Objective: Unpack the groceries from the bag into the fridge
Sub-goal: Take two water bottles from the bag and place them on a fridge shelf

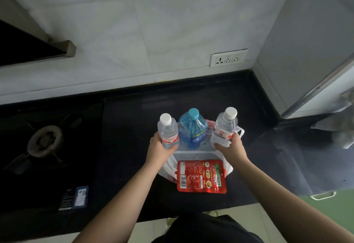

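A white plastic bag (193, 153) lies open on the black counter. My left hand (160, 149) grips a clear water bottle (167, 130) with a white cap, upright above the bag's left side. My right hand (232, 148) grips a second clear water bottle (224, 126), tilted slightly right. Between them a large blue bottle (192, 127) with a teal cap stands in the bag. A flat red food pouch (201, 175) lies on the bag's near edge. The fridge (306, 41) rises at the right with its door edge (321, 83) showing.
A gas burner (45, 141) sits in the black hob at left, with two small cards (74, 197) near the counter's front edge. A wall socket (228, 58) is on the tiled wall behind. A range hood (34, 45) hangs at upper left. A grey cloth (342, 127) hangs at right.
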Available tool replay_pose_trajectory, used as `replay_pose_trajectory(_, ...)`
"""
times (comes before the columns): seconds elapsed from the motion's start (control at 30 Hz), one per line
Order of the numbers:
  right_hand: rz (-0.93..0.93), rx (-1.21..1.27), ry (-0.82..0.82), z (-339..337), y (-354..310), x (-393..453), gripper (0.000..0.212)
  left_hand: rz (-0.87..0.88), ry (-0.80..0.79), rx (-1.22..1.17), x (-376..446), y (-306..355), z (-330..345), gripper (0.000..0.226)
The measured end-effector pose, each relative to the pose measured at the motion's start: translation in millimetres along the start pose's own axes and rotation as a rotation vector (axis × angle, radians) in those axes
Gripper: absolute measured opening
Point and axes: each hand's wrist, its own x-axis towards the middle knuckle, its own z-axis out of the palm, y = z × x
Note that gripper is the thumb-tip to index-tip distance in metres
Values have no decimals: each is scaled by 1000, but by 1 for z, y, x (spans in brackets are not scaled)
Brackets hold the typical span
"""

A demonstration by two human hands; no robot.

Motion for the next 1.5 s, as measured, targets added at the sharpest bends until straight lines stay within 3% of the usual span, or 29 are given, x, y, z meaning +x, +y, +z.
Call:
replay_pose_trajectory(0.27,4,-39,64,2,-2,6,45,265,196,113,-4,1,1,64)
replay_pose_trajectory(0.8,-118,4,211,-8,-21,-34,47,276,104,-46,-17,21,-15,59)
replay_pose_trajectory(1.13,-177,-47,269,-15,-28,-87,56,433,80,-173,-48,58,-59,62)
replay_pose_trajectory(1.5,-262,-94,226,17,-50,-132,63,534,139,2,-86,36,-98,64)
